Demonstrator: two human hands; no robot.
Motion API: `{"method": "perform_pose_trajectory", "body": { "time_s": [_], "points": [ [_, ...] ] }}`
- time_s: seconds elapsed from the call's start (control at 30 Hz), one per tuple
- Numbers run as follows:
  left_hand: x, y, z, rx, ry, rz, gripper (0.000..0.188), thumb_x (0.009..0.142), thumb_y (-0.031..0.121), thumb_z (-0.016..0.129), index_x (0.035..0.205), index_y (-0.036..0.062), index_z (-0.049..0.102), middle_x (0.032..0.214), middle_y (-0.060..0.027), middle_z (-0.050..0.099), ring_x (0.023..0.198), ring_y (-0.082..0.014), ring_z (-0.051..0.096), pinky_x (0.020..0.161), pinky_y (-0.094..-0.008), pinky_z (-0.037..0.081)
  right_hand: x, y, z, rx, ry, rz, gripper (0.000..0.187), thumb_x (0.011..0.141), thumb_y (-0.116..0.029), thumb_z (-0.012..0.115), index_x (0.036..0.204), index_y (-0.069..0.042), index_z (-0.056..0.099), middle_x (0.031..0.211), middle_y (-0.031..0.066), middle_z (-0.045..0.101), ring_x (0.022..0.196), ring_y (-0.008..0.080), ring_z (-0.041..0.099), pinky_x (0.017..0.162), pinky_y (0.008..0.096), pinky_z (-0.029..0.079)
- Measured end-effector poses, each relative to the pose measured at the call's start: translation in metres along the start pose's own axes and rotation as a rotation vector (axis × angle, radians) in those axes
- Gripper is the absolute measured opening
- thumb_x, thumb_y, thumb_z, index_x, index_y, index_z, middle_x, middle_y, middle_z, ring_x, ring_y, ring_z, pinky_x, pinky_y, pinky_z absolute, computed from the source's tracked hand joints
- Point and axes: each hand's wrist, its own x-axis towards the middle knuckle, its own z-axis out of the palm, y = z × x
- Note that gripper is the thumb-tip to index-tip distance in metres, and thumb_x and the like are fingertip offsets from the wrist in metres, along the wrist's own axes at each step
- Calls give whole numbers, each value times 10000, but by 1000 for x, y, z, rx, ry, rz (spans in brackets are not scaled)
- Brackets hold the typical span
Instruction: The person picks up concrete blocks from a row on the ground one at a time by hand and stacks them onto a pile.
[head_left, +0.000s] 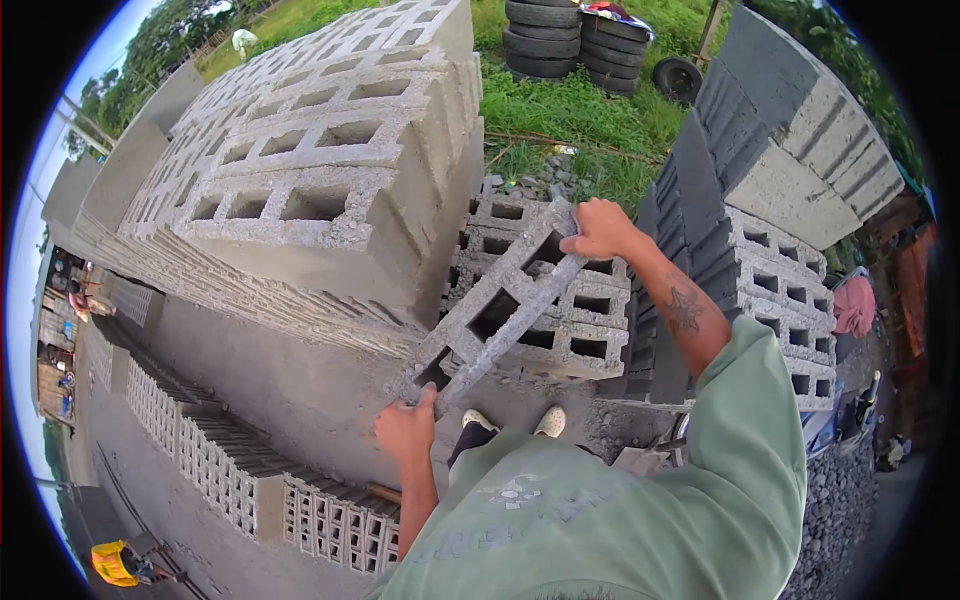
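Observation:
A grey hollow concrete block [516,282] is held tilted in front of me, its open cells facing up. My right hand [602,230] is closed on its upper far end. At its lower near end, my left hand [405,430] grips the corner with the thumb over the edge. Beneath and beyond the held block lies a low stack of similar hollow blocks [590,326], partly hidden by it. A tall stack of blocks [405,215] rises to the left, close to the held block.
Another tall block stack [745,165] stands on the right. Long rows of blocks [210,455] line the ground at left. Stacked tires [541,45] sit in the grass ahead. Gravel [835,520] lies at lower right, and a yellow object [114,563] at lower left.

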Motion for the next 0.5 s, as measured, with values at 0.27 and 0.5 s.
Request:
{"method": "perform_pose_trajectory", "body": {
  "time_s": [0.27, 0.5],
  "points": [
    [0, 14, 5, -13, 18, 239, 583, 821, 503, 514, 676, -48, 638, 644, -224, 611, 612, -372, 604, 606, -434, 463, 66, 37, 47, 177, 55, 11, 554, 644, -481, 596, 694, 70, 617, 704, 271, 592, 704, 411, 586, 663, 454, 463],
    [5, -61, 107, -1445, -33, -422, 575, 893, 503, 397, 1173, 16, 520, 1041, -134, 600, 964, -255, 542, 860, -383, 398, 44, 61, 146, 1519, 545, 479, 666, 843, -584, 421, 1013, 36, 594, 951, 88, 591, 918, 180, 507, 849, 317, 374]
  ]
}}
